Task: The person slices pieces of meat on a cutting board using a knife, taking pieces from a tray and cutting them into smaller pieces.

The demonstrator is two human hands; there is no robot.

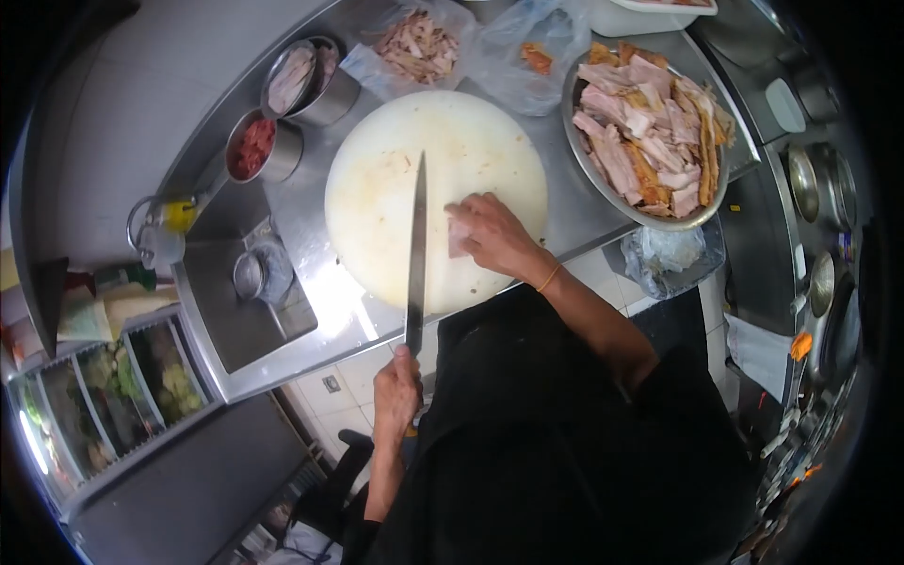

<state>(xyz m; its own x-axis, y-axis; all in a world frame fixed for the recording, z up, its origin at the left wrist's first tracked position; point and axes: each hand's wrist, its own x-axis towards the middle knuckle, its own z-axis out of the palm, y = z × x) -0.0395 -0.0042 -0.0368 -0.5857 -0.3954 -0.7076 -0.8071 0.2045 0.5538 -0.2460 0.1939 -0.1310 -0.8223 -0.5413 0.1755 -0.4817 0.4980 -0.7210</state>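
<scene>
My left hand (397, 388) is wrapped round the handle of a long knife (417, 250). Its blade lies across the round white cutting board (377, 141), pointing away from me. To the right of the blade, my right hand (496, 235) bends its fingers down over a small pale slice of meat (460, 237) on the board. Part of that slice is hidden under the fingers. A thin band circles my right wrist.
A metal bowl (631, 209) piled with meat strips (650, 132) stands right of the board. Behind are a plastic bag of cut meat (419, 47) and another bag (504, 80). Metal pots (282, 151) stand back left. A sink (212, 311) lies left, a plastic-lined bin (664, 254) right.
</scene>
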